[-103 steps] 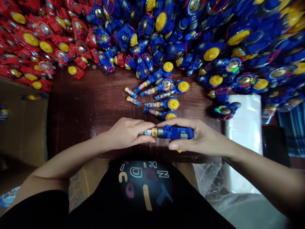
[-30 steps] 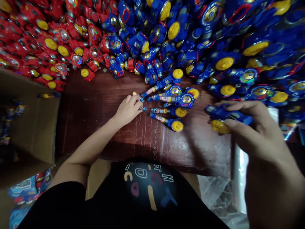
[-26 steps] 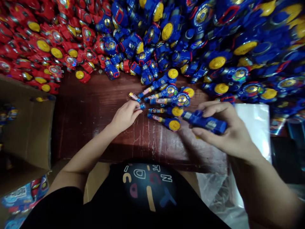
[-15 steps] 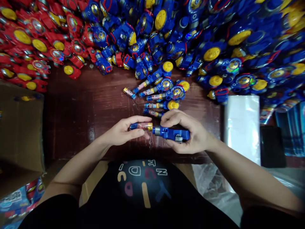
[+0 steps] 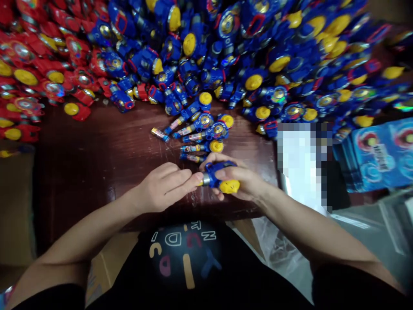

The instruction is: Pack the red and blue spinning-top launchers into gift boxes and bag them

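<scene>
My right hand (image 5: 247,183) is wrapped round a blue plastic toy (image 5: 211,177) with a grey collar and a yellow disc at its lower side. My left hand (image 5: 166,187) is closed at the toy's collar end. Its fingers cover most of a small labelled tube, of which only a bit of yellow (image 5: 200,183) shows against the collar. Just beyond my hands lie several blue toys (image 5: 219,129) fitted with similar tubes, pointing left. One loose tube (image 5: 159,134) rests at their left.
Heaped blue toys (image 5: 180,64) fill the table's far side, with red toys (image 5: 48,64) at far left. A cardboard box (image 5: 16,206) stands left. To the right are a white stack (image 5: 295,150), a dark flat object (image 5: 335,185) and blue printed packaging (image 5: 380,155).
The toy has turned in my right hand, so its yellow disc now shows. My left hand has rolled over, and its tube has come up against the toy's collar. The view has shifted right.
</scene>
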`<state>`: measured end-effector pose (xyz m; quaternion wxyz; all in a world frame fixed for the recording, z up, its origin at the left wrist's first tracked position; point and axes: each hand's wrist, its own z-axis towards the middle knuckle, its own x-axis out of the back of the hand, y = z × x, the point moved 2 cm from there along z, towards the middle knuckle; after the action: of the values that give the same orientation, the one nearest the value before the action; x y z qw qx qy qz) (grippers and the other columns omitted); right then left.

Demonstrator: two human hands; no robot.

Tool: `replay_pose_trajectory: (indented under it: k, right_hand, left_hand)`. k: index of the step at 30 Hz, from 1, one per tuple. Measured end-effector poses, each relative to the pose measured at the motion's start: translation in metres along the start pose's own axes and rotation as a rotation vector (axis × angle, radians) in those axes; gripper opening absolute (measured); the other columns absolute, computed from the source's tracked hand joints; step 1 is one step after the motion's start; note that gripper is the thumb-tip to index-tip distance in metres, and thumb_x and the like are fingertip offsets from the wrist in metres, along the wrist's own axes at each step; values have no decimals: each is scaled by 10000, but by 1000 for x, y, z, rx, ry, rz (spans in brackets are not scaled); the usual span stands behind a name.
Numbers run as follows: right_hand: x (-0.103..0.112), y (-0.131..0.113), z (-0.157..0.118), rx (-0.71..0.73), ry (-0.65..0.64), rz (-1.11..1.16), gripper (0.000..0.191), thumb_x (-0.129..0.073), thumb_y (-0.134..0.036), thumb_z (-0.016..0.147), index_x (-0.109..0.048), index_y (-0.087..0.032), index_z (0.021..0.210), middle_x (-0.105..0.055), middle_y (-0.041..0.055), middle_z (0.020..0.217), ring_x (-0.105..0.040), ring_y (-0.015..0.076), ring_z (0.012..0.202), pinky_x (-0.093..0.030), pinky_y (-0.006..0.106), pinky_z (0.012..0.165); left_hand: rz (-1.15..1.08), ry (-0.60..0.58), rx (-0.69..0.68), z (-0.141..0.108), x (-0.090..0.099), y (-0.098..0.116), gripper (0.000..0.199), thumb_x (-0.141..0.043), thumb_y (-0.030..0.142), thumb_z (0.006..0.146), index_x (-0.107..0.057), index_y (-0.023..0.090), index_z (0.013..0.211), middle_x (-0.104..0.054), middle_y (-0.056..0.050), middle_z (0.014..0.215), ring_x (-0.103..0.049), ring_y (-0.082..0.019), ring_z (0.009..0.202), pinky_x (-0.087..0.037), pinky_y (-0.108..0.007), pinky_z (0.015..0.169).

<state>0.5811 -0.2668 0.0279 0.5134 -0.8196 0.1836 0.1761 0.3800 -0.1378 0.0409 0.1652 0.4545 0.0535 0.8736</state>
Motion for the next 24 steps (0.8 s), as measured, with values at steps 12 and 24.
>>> replay_pose_trajectory:
  k: [12, 24]
  right_hand:
    - [202, -38, -21, 687, 976, -1423, 683, -819, -656, 854, -586, -192, 1297, -624, 210, 1322, -490, 505, 1359, -276, 760, 1188]
    - [147, -34, -44, 639, 897, -630, 439, -899, -404, 827, -661, -380, 1196, -680, 14, 1165, -678, 287, 1102, -518, 521, 1014]
  left_hand:
    - [115, 70, 576, 58, -84, -101, 491, -668, 465, 1061, -652, 189, 1466, -715, -116, 1393, -599, -284, 1259, -451, -450, 1111]
    - [231, -282, 701, -63, -3, -105, 480, -524, 137, 1043, -636, 218, 1503, -696, -152, 1321, -622, -320, 1144, -531, -541, 1028]
